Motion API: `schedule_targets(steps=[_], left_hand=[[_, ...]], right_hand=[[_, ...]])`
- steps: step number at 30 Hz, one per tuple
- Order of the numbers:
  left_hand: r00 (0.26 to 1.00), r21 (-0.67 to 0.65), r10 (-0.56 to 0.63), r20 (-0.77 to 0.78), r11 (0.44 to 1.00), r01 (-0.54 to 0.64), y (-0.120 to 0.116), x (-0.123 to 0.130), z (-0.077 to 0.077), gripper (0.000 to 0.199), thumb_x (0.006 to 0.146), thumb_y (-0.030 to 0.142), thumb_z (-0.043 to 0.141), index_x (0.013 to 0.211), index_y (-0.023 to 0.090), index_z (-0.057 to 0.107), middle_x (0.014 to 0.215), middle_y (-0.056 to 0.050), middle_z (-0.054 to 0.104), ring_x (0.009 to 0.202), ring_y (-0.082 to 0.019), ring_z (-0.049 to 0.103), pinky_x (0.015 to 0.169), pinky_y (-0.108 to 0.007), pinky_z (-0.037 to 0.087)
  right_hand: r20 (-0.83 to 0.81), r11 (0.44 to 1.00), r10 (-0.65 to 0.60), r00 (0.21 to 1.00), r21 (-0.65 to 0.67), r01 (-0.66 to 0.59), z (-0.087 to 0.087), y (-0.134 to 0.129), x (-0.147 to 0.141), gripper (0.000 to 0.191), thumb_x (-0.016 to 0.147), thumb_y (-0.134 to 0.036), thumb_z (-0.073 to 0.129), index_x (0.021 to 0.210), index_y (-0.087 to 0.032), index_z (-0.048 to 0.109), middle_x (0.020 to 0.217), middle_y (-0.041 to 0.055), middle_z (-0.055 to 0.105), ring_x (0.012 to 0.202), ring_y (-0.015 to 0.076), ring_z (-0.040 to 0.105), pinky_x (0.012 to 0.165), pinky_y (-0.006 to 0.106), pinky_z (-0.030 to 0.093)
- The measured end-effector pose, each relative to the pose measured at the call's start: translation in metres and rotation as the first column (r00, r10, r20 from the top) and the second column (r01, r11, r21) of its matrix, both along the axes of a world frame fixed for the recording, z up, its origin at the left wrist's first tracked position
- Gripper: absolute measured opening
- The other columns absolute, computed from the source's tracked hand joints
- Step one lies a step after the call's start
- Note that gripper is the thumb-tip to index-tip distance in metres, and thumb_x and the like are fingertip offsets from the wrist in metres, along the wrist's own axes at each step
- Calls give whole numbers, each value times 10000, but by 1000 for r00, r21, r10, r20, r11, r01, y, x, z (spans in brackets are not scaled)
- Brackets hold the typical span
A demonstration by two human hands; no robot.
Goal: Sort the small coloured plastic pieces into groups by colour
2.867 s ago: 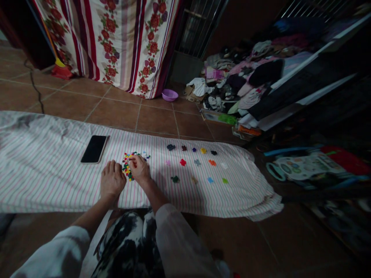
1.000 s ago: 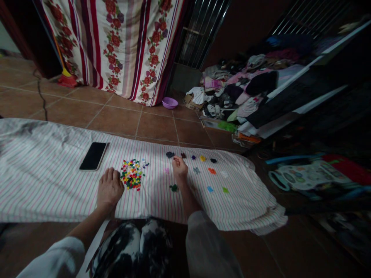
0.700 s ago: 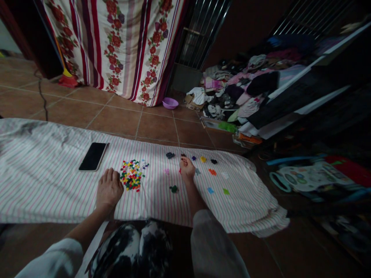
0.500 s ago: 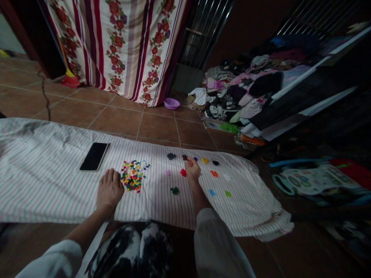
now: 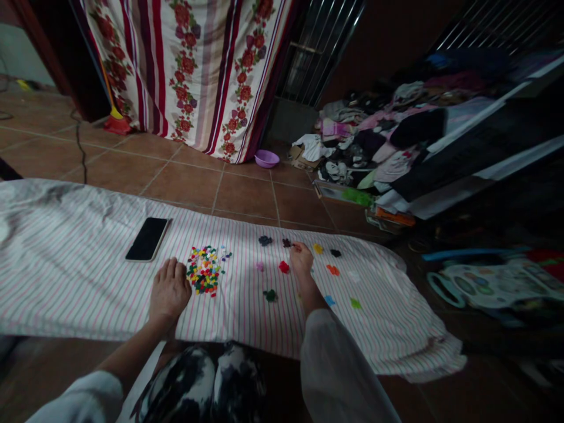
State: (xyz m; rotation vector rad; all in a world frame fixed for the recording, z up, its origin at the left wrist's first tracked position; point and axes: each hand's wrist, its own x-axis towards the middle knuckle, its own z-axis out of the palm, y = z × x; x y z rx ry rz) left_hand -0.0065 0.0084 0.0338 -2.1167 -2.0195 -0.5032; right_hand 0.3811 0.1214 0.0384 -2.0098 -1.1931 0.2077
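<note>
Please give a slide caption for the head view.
Left hand rests beside mixed colored pieces; right hand is among small single-color piles.

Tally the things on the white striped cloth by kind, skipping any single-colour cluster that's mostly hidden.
Black-screened rectangular phone: 1
Loose heap of small mixed-colour pieces: 1
Small single-colour clusters (dark grey, brown, yellow, black, pink, red, orange, white, dark green, light blue, lime green): 11
Total: 13

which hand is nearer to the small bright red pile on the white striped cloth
Right. The right hand is just right of the small bright red pile; the left hand rests well to its left, beyond the loose spread of tiny multicoloured pieces.
</note>
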Motion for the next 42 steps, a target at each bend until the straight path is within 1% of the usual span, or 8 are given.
schedule_targets(steps=[3,7,12,23,27,32,38,42], left_hand=[[1000,4,0,-6,1000,0,0,0,0,318,857,201,437,1098,74,599,1309,-223,564,1278,-369,482,1042,-472,409],[1000,-2,7,-12,1000,-7,0,1,0,310,861,200,430,1096,82,594,1324,-215,558,1279,-364,483,1040,-468,412],[1000,-14,21,-6,1000,-21,0,1,0,288,857,206,440,1076,101,595,1339,-213,554,1293,-354,476,1034,-467,416],[998,-27,10,55,1000,-8,1,0,-1,316,844,213,451,1105,108,594,1356,-225,543,1320,-350,455,1043,-483,401],[998,-35,11,64,999,-8,1,0,-1,336,845,208,440,1121,88,588,1358,-242,537,1319,-358,453,1042,-494,396],[999,-19,16,46,1000,-15,1,1,-2,329,849,207,442,1120,92,588,1348,-229,548,1317,-346,461,1052,-477,389],[999,-18,17,37,1000,-17,1,1,-1,318,845,211,449,1109,104,590,1359,-226,543,1309,-351,467,1035,-484,402],[999,-23,16,48,1000,-15,1,0,-2,326,844,214,448,1120,106,586,1354,-222,546,1318,-347,461,1046,-482,393]], right_hand=[[-30,997,-55,998,-50,54,-1,4,-1,304,758,-232,511,965,-174,725,918,85,737,879,220,662,792,299,484],[-19,995,-61,998,-77,59,-4,8,-1,307,780,-219,508,991,-174,727,960,89,733,913,214,660,819,294,477],[-6,995,-50,999,-84,49,-7,12,2,288,790,-222,513,975,-192,731,929,65,732,892,199,652,830,296,476],[12,994,-45,999,-102,46,-10,20,2,298,783,-213,510,934,-179,764,862,91,724,860,232,643,836,328,474],[12,993,-29,1000,-113,30,-10,18,2,345,781,-187,483,973,-187,770,876,85,723,883,228,643,853,316,467],[41,989,5,999,-146,1,-10,14,2,453,797,-140,406,1106,-152,737,995,106,709,969,236,628,915,334,449],[13,995,53,999,-80,-51,-14,14,4,485,749,-104,402,1102,-153,732,1019,94,695,1012,230,603,968,338,432],[2,998,35,999,-44,-34,-17,15,3,486,727,-109,407,1084,-143,736,1018,107,693,1005,234,603,975,352,434]])
